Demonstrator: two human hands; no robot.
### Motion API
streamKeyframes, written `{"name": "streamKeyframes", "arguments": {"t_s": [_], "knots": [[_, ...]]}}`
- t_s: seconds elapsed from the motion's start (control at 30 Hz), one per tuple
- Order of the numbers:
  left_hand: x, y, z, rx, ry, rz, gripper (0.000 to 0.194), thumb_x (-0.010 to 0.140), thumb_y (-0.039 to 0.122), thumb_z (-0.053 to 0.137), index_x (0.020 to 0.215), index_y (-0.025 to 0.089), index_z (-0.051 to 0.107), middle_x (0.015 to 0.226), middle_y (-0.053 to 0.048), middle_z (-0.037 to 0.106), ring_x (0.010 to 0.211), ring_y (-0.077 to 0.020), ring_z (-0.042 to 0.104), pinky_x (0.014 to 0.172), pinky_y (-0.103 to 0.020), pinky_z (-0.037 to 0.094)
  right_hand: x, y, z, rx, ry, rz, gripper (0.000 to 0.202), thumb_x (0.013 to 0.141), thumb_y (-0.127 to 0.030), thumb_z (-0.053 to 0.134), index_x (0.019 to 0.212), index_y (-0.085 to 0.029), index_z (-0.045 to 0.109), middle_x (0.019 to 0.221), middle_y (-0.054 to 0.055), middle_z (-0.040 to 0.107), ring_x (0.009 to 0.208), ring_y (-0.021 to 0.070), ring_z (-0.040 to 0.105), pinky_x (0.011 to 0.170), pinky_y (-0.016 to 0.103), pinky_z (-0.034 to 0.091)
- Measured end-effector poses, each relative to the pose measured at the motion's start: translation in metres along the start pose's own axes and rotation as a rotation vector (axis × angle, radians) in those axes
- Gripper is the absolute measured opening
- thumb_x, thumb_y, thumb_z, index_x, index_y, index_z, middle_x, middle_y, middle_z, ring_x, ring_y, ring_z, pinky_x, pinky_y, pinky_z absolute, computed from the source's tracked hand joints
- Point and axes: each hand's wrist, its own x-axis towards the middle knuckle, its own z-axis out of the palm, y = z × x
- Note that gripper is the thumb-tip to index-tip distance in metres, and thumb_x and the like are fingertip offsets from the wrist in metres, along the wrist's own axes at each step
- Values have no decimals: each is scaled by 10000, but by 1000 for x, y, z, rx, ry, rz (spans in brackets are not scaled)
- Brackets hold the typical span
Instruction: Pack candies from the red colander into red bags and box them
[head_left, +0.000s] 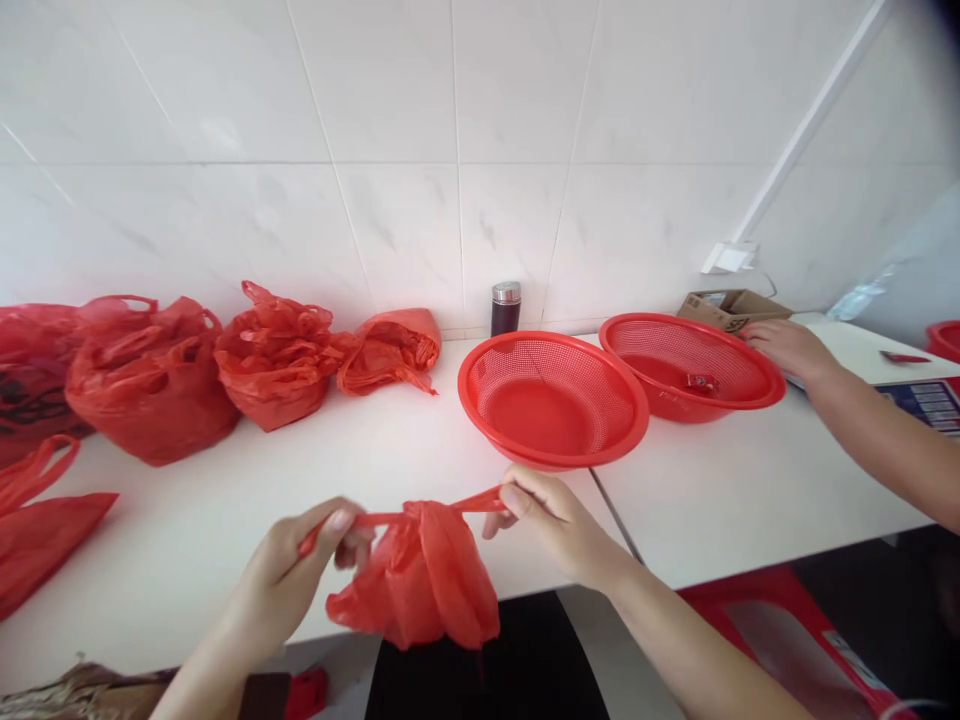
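A red plastic bag (431, 585) hangs at the table's front edge, its two handles stretched apart to either side. My left hand (304, 550) is closed on the left handle. Between the thumb and fingers of my right hand (555, 515) is the right handle. The bag's neck is gathered where the handles meet, and its contents are hidden. Beyond my right hand stands a red perforated basket (544, 410) with nothing visible inside. A second red basket (690, 365) beside it holds a small red packet (703, 383).
Filled red bags (154, 390) line the wall side at the left, near a folded red bag (394, 345). A dark bottle (505, 308) stands behind the baskets. Another person's hand (791, 345) reaches in from the right near a cardboard box (735, 308). A seam crosses the white table (390, 450).
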Motion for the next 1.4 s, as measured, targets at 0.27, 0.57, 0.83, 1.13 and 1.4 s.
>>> {"name": "streamKeyframes", "arguments": {"t_s": [0.27,0.57,0.83,1.13,1.4], "knots": [[-29,-29,43,-472,309,-83,439,920,524,444,696,194,627,809,-60,620,861,-210,591,786,-328,496,9,62,26,-106,324,-13,221,939,-457,482,922,-237,471,893,38,663,849,193,646,814,360,505],[-4,-59,59,-8,235,238,373,965,350,414,1293,290,581,1392,-97,471,1313,-251,436,1061,-437,407,22,82,63,49,227,-24,137,901,-266,532,990,-252,429,1007,35,645,977,194,633,896,373,484],[0,-59,60,16,171,-36,465,949,460,398,1282,204,598,1171,-82,705,1042,-239,666,913,-337,519,26,97,54,229,314,30,125,927,-323,498,962,-248,405,858,-1,579,789,162,578,756,312,470],[7,-61,61,-68,70,-123,423,960,430,391,1238,203,615,1186,-65,689,1094,-221,631,957,-331,473,29,119,43,79,574,100,150,880,-304,491,880,-246,353,824,-13,541,745,157,547,728,305,454],[16,-62,87,132,275,-114,344,967,380,383,1118,220,647,867,-34,651,787,-194,633,718,-317,496,34,107,42,36,550,138,198,839,-335,552,949,-251,411,836,-13,587,770,172,583,753,320,471]]}}
